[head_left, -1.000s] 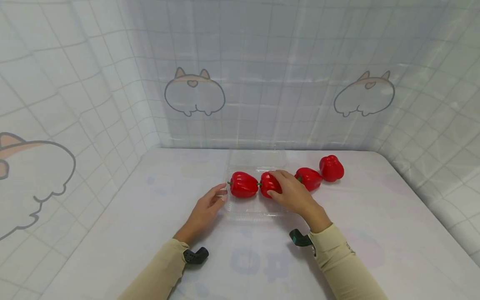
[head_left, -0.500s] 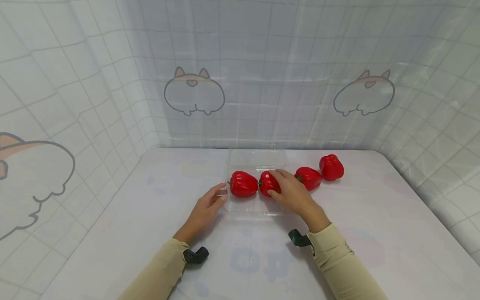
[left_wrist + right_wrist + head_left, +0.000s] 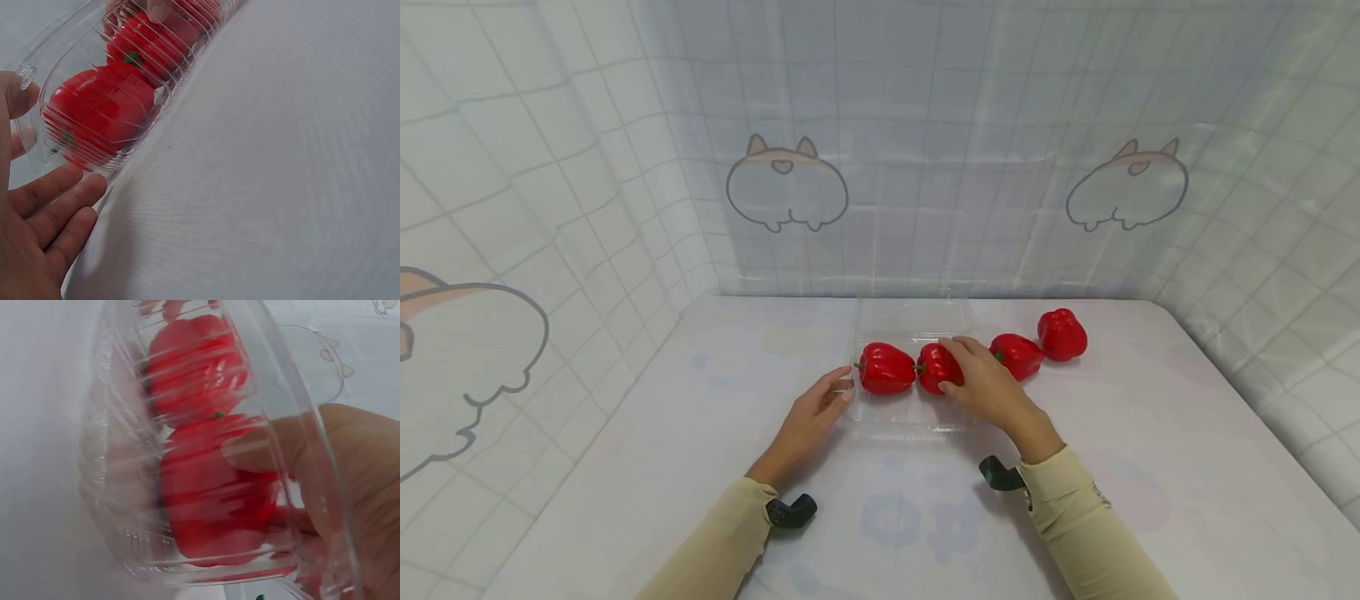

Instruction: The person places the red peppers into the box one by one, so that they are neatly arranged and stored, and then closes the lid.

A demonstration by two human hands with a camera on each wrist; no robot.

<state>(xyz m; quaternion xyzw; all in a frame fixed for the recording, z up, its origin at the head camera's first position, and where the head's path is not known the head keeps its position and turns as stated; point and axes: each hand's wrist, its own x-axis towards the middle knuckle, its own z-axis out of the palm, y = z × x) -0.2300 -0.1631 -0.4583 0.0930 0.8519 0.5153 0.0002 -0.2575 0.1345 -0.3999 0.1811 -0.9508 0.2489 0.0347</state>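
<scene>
A clear plastic clamshell container lies on the table with its lid folded back. One red bell pepper lies at its left end. Beside that, my right hand grips a second red bell pepper within the container, thumb on the near side and fingers over the top. My left hand holds the container's left end. In the left wrist view its thumb is at the rim, while several fingers stretch out along the end wall. The right wrist view shows the gripped pepper through the plastic.
To the right of the container a third red pepper lies on its side, partly behind my right hand. A further red pepper stands behind it, close to it. White tabletop surrounds everything, and gridded curtains enclose the table.
The gripped pepper and the right hand stay almost where they were, with only a slight shift. My left hand remains at the container's end.
</scene>
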